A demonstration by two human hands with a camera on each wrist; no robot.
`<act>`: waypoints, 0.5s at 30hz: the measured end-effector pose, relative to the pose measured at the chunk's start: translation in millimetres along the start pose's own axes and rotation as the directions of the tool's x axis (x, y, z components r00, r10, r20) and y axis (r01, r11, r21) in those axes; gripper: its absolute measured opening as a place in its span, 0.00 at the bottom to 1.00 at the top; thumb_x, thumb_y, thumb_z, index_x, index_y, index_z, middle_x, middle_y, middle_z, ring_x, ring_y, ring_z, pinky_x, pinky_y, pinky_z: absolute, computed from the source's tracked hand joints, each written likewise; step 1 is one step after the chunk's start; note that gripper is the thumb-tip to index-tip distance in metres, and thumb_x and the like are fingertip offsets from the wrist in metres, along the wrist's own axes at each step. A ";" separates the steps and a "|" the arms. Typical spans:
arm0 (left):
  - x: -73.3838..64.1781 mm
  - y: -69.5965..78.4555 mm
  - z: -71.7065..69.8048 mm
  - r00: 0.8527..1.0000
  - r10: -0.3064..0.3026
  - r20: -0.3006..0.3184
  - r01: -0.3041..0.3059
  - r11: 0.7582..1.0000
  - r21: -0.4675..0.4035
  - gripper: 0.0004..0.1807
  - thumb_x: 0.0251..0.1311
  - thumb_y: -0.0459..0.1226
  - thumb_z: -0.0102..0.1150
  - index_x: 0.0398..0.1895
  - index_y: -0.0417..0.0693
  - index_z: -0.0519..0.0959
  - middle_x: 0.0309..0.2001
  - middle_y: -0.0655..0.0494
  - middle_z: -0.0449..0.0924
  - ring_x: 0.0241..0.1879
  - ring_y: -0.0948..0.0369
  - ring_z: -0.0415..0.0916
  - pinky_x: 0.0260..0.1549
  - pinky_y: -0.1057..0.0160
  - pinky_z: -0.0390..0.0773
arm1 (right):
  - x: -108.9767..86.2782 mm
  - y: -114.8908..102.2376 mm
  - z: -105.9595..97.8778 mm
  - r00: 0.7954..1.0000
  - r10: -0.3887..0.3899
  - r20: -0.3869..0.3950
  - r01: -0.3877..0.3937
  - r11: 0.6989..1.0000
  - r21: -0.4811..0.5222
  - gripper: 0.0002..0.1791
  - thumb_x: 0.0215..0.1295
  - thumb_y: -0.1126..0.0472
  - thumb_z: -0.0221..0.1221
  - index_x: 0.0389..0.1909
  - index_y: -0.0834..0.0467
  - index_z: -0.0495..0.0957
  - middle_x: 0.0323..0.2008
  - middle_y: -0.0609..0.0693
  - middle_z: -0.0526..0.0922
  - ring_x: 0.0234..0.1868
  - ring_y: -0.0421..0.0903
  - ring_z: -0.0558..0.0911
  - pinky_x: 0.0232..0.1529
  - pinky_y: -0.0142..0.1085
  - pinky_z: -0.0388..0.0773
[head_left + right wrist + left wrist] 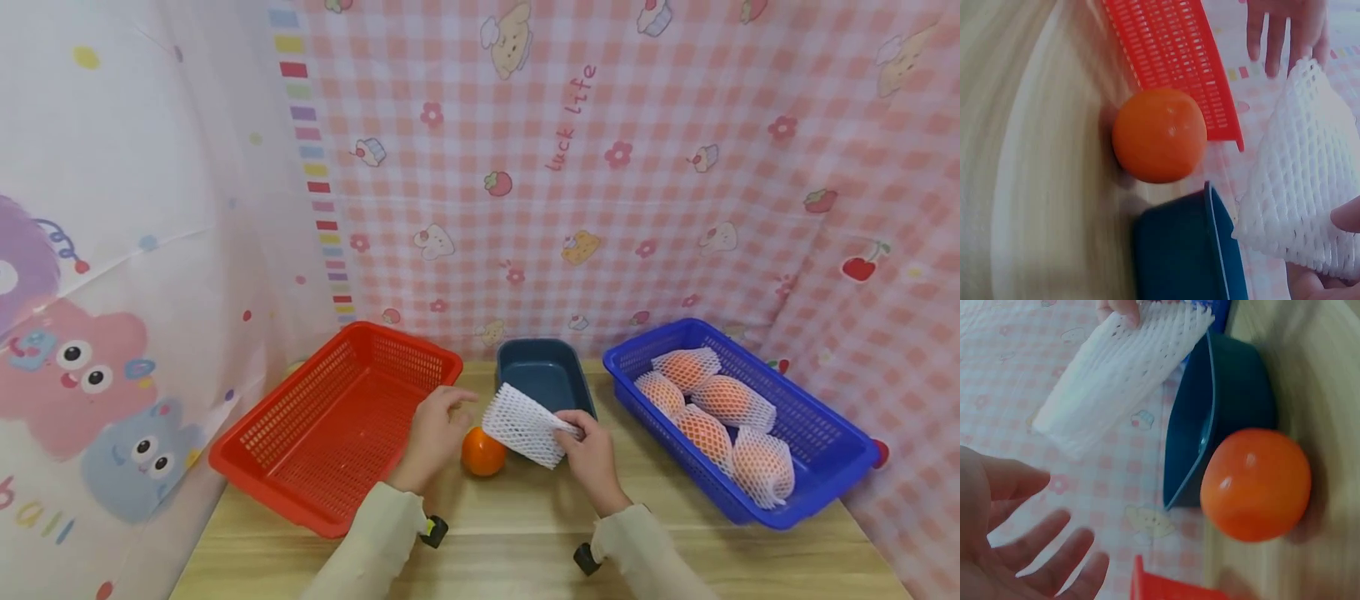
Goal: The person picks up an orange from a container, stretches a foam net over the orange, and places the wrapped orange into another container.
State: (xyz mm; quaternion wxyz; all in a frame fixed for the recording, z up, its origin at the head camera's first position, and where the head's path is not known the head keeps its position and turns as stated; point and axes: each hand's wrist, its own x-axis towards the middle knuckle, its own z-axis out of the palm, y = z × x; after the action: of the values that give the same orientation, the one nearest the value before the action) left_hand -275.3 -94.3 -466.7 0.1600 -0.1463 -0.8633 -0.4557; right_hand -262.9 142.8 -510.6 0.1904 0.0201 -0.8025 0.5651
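Note:
Between finger and thumb my right hand (588, 458) pinches one end of a white foam net sleeve (527, 425), which looks flat and holds no fruit. My left hand (437, 433) hovers to the left with its fingers spread and loosely bent, touching nothing; the left wrist view shows its palm (985, 537) apart from the sleeve. Below and between the hands, a bare orange fruit (483, 452) rests on the wooden table, in front of a dark teal tray (542, 343). The fruit's smooth skin (1160, 135) shows fully in the right wrist view.
A red basket (277, 492) with no fruit visible stands at the left. At the right, a blue basket (817, 492) contains several orange fruits in white foam nets (731, 402). A checked cloth (555, 200) hangs behind the table (517, 542).

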 end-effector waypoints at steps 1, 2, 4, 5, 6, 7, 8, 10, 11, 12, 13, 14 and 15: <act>-1.0 0.1 1.9 1.000 0.002 0.017 -0.001 1.000 -0.020 0.11 0.57 0.27 0.59 0.41 0.45 0.85 0.44 0.52 0.80 0.42 0.53 0.77 0.43 0.54 0.78 | -1.8 -1.4 1.0 1.000 0.010 0.009 -0.011 1.000 0.010 0.08 0.56 0.76 0.63 0.37 0.65 0.83 0.37 0.57 0.84 0.39 0.48 0.80 0.39 0.30 0.75; -2.2 0.3 3.4 0.999 0.007 0.031 -0.006 0.999 -0.040 0.11 0.57 0.26 0.59 0.40 0.44 0.85 0.44 0.52 0.80 0.41 0.53 0.78 0.42 0.54 0.79 | -3.8 -3.8 1.8 0.999 0.025 0.019 -0.026 0.999 0.029 0.08 0.56 0.76 0.63 0.37 0.66 0.82 0.38 0.58 0.84 0.39 0.48 0.80 0.39 0.29 0.74; -4.2 -0.1 6.3 0.998 0.033 0.051 -0.030 0.997 -0.068 0.10 0.58 0.26 0.59 0.39 0.43 0.85 0.43 0.50 0.81 0.40 0.52 0.79 0.40 0.54 0.80 | -7.9 -13.7 2.2 0.999 0.031 0.037 -0.033 0.998 0.053 0.08 0.56 0.76 0.62 0.37 0.67 0.82 0.37 0.59 0.84 0.38 0.48 0.79 0.39 0.29 0.74; -5.0 -0.5 7.6 0.997 0.050 0.061 -0.045 0.996 -0.074 0.09 0.58 0.26 0.59 0.39 0.42 0.85 0.44 0.49 0.81 0.40 0.52 0.79 0.40 0.54 0.81 | -9.8 -18.0 2.4 0.999 0.032 0.044 -0.035 0.997 0.065 0.08 0.56 0.77 0.62 0.37 0.68 0.81 0.37 0.59 0.84 0.38 0.48 0.79 0.38 0.28 0.74; -5.8 -1.0 8.7 0.996 0.060 0.071 -0.055 0.995 -0.079 0.09 0.59 0.26 0.59 0.39 0.42 0.84 0.44 0.48 0.81 0.40 0.52 0.79 0.40 0.53 0.81 | -11.7 -22.1 2.5 0.999 0.026 0.047 -0.030 0.996 0.079 0.08 0.56 0.77 0.61 0.37 0.69 0.81 0.37 0.60 0.83 0.38 0.48 0.79 0.38 0.28 0.74; -6.4 -1.5 9.9 0.994 0.070 0.082 -0.063 0.995 -0.080 0.09 0.59 0.25 0.58 0.40 0.41 0.84 0.44 0.48 0.81 0.40 0.51 0.79 0.41 0.54 0.81 | -13.4 -25.2 2.9 0.999 0.015 0.051 -0.020 0.996 0.090 0.07 0.56 0.78 0.61 0.36 0.69 0.81 0.37 0.61 0.83 0.37 0.47 0.79 0.37 0.28 0.74; -7.0 -1.5 10.7 0.992 0.077 0.098 -0.069 0.994 -0.082 0.10 0.59 0.25 0.57 0.41 0.40 0.84 0.43 0.47 0.81 0.40 0.52 0.79 0.41 0.54 0.81 | -14.9 -27.7 3.6 0.999 0.000 0.053 -0.005 0.995 0.100 0.07 0.55 0.78 0.61 0.36 0.70 0.80 0.36 0.62 0.83 0.36 0.47 0.79 0.37 0.29 0.74; -7.6 -1.1 12.6 0.986 0.078 0.144 -0.065 0.993 -0.097 0.11 0.59 0.24 0.54 0.39 0.39 0.83 0.39 0.48 0.81 0.36 0.52 0.78 0.36 0.57 0.80 | -16.1 -23.9 7.0 0.998 -0.027 0.058 0.021 0.994 0.105 0.07 0.55 0.78 0.61 0.35 0.69 0.80 0.35 0.61 0.83 0.35 0.44 0.78 0.35 0.28 0.74; -7.9 -0.7 13.2 0.983 0.061 0.171 -0.043 0.993 -0.110 0.11 0.59 0.23 0.52 0.39 0.40 0.82 0.36 0.49 0.80 0.35 0.54 0.76 0.34 0.59 0.78 | -16.2 -19.7 8.9 0.997 -0.037 0.066 0.030 0.995 0.099 0.07 0.55 0.78 0.61 0.35 0.69 0.80 0.35 0.60 0.83 0.34 0.43 0.78 0.35 0.29 0.74; -8.3 -0.3 14.3 0.980 0.048 0.195 -0.025 0.992 -0.120 0.12 0.57 0.23 0.50 0.38 0.40 0.82 0.34 0.51 0.79 0.33 0.55 0.75 0.31 0.61 0.76 | -16.4 -15.3 10.8 0.996 -0.053 0.076 0.046 0.995 0.087 0.08 0.54 0.78 0.61 0.36 0.68 0.81 0.35 0.59 0.83 0.34 0.43 0.78 0.35 0.30 0.74; -8.4 0.1 15.4 0.976 0.038 0.214 -0.009 0.991 -0.131 0.13 0.56 0.22 0.49 0.37 0.41 0.82 0.32 0.52 0.78 0.31 0.56 0.73 0.29 0.63 0.74 | -16.3 -11.1 12.4 0.994 -0.065 0.089 0.059 0.996 0.064 0.08 0.54 0.77 0.62 0.36 0.67 0.81 0.35 0.58 0.83 0.34 0.43 0.78 0.35 0.31 0.75; -8.6 0.6 16.6 0.973 0.027 0.230 0.006 0.990 -0.140 0.13 0.54 0.22 0.48 0.35 0.41 0.81 0.30 0.53 0.77 0.29 0.57 0.71 0.27 0.64 0.71 | -16.2 -7.4 13.5 0.992 -0.077 0.103 0.074 0.997 0.030 0.09 0.54 0.75 0.63 0.37 0.65 0.81 0.36 0.57 0.84 0.35 0.43 0.79 0.36 0.32 0.75; -8.6 0.3 18.3 0.971 0.021 0.237 0.013 0.990 -0.144 0.13 0.53 0.21 0.48 0.33 0.41 0.80 0.28 0.54 0.76 0.28 0.58 0.69 0.26 0.65 0.69 | -15.5 -4.0 14.3 0.989 -0.091 0.119 0.092 0.996 -0.008 0.11 0.53 0.74 0.63 0.39 0.63 0.82 0.38 0.56 0.84 0.37 0.44 0.80 0.38 0.35 0.76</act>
State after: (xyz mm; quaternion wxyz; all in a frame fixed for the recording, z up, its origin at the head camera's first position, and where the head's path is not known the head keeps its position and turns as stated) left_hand -270.0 -79.8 -479.8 0.0454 -0.2127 -0.8408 -0.4957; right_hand -251.6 125.4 -516.2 0.1681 0.0892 -0.8145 0.5480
